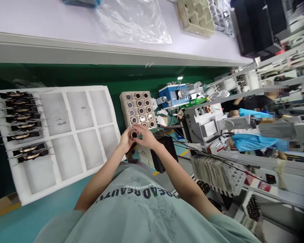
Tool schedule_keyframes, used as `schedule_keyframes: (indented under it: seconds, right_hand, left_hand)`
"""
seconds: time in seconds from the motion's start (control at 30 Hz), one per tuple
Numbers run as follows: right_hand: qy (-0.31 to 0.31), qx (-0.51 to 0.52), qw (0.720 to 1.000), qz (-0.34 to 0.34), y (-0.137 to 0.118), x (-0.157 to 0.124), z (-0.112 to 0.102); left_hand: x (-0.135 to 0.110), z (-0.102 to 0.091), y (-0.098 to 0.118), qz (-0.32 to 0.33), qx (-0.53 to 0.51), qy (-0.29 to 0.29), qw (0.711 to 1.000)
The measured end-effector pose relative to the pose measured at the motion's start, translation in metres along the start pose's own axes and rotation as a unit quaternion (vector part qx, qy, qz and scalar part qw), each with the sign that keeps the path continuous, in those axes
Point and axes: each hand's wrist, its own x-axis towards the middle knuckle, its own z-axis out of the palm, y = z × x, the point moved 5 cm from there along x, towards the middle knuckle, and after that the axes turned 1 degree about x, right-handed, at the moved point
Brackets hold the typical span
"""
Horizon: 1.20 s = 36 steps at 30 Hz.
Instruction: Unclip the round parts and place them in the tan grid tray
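Close in front of my body, both hands meet at the near edge of a pale compartment tray (126, 108). Between them is a small round part (134, 134) with a dark centre and a copper-coloured rim. My left hand (126, 139) has its fingers closed on the left side of this part. From the right, my right hand (146, 135) grips it with thumb and fingers. The tray holds several similar round parts, some dark in the middle, some shiny or mesh-faced. My fingers cover part of its front row.
A white foam tray (68, 133) on the left carries several black parts with wires (24, 126). Behind stands a raised shelf (53, 23) with a clear plastic bag (136, 20). At right are a blue machine (173, 96), cables, and co-workers in blue (253, 142).
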Motion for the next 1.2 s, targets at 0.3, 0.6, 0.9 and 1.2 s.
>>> schedule_keyframes:
  seconds: [0.3,0.6,0.9,1.2]
  right_hand:
    - [-0.011,-0.026,0.998,-0.048,0.013,-0.023,-0.035]
    - [-0.094,-0.233,0.956,0.154,0.057,0.111,-0.036]
    - [-0.14,-0.311,0.917,0.204,0.053,0.127,0.011]
    - [0.001,-0.273,0.931,0.242,0.068,0.089,0.015]
  left_hand:
    - [-0.001,0.037,-0.019,-0.073,0.086,-0.065,0.991]
    - [-0.059,-0.034,0.006,0.103,0.331,0.05,0.937]
    - [-0.187,-0.16,0.101,0.279,0.424,0.269,0.819]
    - [-0.227,-0.227,0.253,0.373,0.74,0.245,0.503]
